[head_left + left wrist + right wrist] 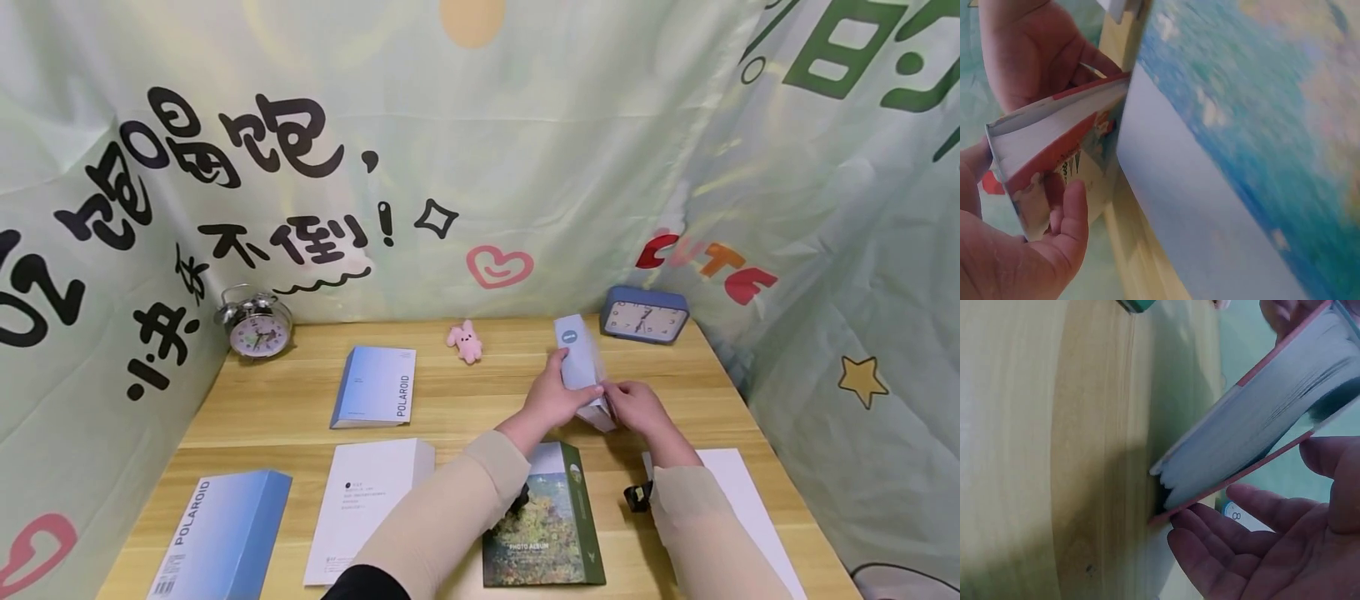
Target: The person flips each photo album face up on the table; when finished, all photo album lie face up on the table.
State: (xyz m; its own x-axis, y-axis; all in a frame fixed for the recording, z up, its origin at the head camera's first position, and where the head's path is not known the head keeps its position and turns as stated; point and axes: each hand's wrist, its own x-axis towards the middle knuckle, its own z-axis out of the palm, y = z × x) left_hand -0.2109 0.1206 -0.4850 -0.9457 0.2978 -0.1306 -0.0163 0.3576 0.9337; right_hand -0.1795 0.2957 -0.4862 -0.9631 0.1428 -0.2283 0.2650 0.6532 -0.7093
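A thick photo album (pixel 577 358) with a pale spine and a round blue mark stands tilted above the table's right half. The left wrist view shows its red, illustrated cover (pixel 1088 153) and white page edges. My left hand (pixel 551 392) grips it from the left, thumb along the spine side. At the near right edge, my right hand (pixel 637 408) pinches the cover. In the right wrist view, the fingertips and thumb of that hand (pixel 1272 537) lie along the red cover board, which stands slightly apart from the white pages (pixel 1260 412).
A green photo album (pixel 543 525) lies below my arms, with a white box-like album (pixel 367 508) left of it. Two blue Polaroid albums (pixel 378 387) are farther left. Two clocks (pixel 645 315) and a pink toy (pixel 467 342) stand at the back. A white sheet-like item (pixel 738 492) lies under my right forearm.
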